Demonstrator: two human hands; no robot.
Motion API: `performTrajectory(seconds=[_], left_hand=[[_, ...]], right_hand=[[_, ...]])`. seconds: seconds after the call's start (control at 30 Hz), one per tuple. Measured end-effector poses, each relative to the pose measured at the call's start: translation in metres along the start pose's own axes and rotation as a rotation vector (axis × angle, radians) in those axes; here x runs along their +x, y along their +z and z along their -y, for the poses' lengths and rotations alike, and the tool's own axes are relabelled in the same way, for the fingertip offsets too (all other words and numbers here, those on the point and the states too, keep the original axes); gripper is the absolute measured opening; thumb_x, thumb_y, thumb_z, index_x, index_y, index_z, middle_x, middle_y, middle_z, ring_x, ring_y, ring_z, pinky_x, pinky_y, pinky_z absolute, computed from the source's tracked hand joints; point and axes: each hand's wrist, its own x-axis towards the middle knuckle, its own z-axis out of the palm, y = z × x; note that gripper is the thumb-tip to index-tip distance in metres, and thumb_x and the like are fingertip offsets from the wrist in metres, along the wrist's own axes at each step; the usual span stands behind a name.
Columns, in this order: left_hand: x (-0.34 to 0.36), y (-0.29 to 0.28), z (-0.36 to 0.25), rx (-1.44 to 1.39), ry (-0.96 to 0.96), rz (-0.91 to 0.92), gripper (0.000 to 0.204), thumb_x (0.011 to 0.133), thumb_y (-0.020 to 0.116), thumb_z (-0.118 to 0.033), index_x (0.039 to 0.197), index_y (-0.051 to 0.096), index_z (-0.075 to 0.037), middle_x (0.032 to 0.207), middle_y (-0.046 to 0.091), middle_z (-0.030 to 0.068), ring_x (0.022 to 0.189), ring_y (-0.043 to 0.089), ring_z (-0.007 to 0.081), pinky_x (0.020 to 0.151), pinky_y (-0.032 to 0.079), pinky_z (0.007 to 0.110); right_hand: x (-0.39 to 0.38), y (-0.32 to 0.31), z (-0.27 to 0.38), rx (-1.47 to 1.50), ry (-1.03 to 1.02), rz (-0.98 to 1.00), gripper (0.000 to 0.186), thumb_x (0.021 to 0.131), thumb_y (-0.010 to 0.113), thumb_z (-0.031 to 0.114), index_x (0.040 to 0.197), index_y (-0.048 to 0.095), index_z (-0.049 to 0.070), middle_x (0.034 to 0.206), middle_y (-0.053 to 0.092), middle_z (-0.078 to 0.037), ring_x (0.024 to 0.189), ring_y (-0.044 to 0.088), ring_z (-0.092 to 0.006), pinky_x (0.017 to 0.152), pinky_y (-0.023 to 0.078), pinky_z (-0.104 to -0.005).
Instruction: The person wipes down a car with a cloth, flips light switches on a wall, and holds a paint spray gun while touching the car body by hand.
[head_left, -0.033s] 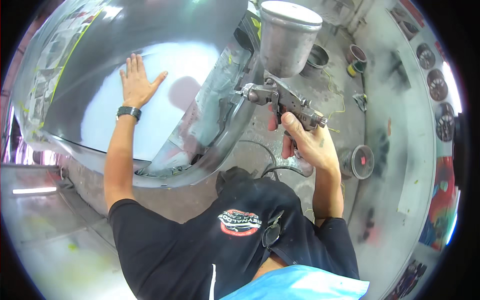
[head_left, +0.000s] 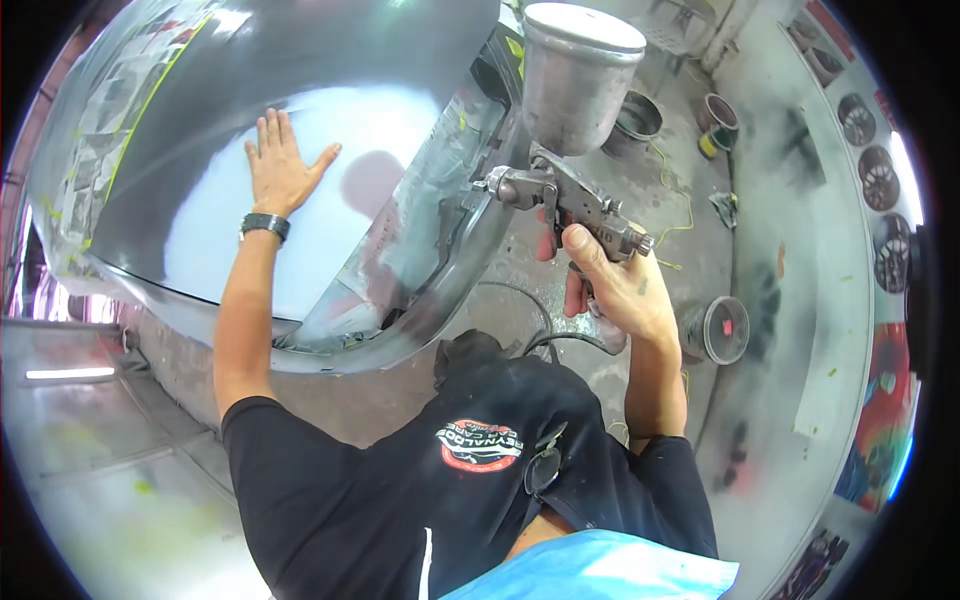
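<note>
My left hand [head_left: 280,168], fingers spread, lies flat over a white patch [head_left: 235,235] on the dark car panel [head_left: 310,50]; whether the palm presses on it or hovers, I cannot tell. A black watch [head_left: 264,227] is on that wrist. My right hand [head_left: 630,285] grips a metal spray gun [head_left: 580,195], thumb over the back of its body and fingers curled round the handle. On top of the gun sits a silver paint cup [head_left: 578,90] with its lid on. The nozzle points left, toward the car's edge. A reddish-grey spot [head_left: 374,184] shows within the white patch.
Masking paper [head_left: 105,120] with yellow tape borders the panel's left side. A dark hose [head_left: 580,340] runs below the gun. Buckets [head_left: 724,330] and a dark round pan [head_left: 638,115] stand on the floor by the paint-marked wall [head_left: 780,260]. A thin yellow cord [head_left: 672,190] trails there.
My left hand shows very slightly farther right, and the surroundings have shifted a little with the view. My grip on the spray gun looks the same.
</note>
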Motion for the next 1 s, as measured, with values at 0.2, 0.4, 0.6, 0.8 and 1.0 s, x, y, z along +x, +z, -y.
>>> performTrajectory(seconds=[0.2,0.4,0.6,0.8,1.0], left_hand=[[0.006,-0.006,-0.03,0.007,-0.121,0.031,0.117,0.091,0.048,-0.08,0.159,0.017,0.009,0.168,0.015,0.028,0.158,0.01,0.0393,0.124,0.008,0.062],[0.08,0.002,-0.057,-0.034,-0.205,0.15,0.119,0.09,0.044,-0.084,0.16,0.016,0.009,0.168,0.015,0.0279,0.158,0.008,0.0395,0.124,0.008,0.061],[0.173,0.037,-0.079,-0.054,-0.134,0.128,0.12,0.09,0.039,-0.086,0.16,0.015,0.008,0.168,0.014,0.0289,0.158,0.008,0.0395,0.125,0.01,0.057],[0.232,0.047,-0.135,0.005,-0.034,0.101,0.12,0.089,0.046,-0.082,0.158,0.018,0.011,0.163,0.019,0.0376,0.155,0.014,0.0474,0.126,0.013,0.055],[0.224,0.047,-0.155,0.073,0.382,0.038,0.106,0.091,0.053,-0.075,0.162,0.025,-0.002,0.167,0.021,0.0276,0.156,0.016,0.0441,0.125,0.014,0.057]], right_hand=[[0.03,-0.029,0.002,0.101,0.022,0.075,0.041,0.1,0.068,0.038,0.111,0.066,-0.002,0.085,0.068,-0.003,0.051,0.057,-0.0102,0.047,0.045,-0.028],[0.064,-0.025,0.002,0.095,0.111,0.08,0.028,0.103,0.06,0.027,0.106,0.067,0.0,0.084,0.067,-0.004,0.049,0.06,-0.0103,0.045,0.045,-0.0268],[0.1,0.001,-0.013,0.132,0.2,0.124,0.04,0.101,0.068,0.035,0.118,0.064,-0.001,0.068,0.054,0.001,0.053,0.051,-0.0077,0.05,0.043,-0.0273],[0.129,0.01,-0.017,0.176,0.165,0.151,0.038,0.101,0.068,0.034,0.113,0.063,-0.002,0.065,0.054,0.002,0.051,0.051,-0.0071,0.048,0.042,-0.0275],[0.192,0.003,-0.01,0.145,0.08,0.035,0.039,0.102,0.064,0.036,0.114,0.064,-0.001,0.083,0.063,-0.003,0.052,0.056,-0.0082,0.046,0.046,-0.0266]])
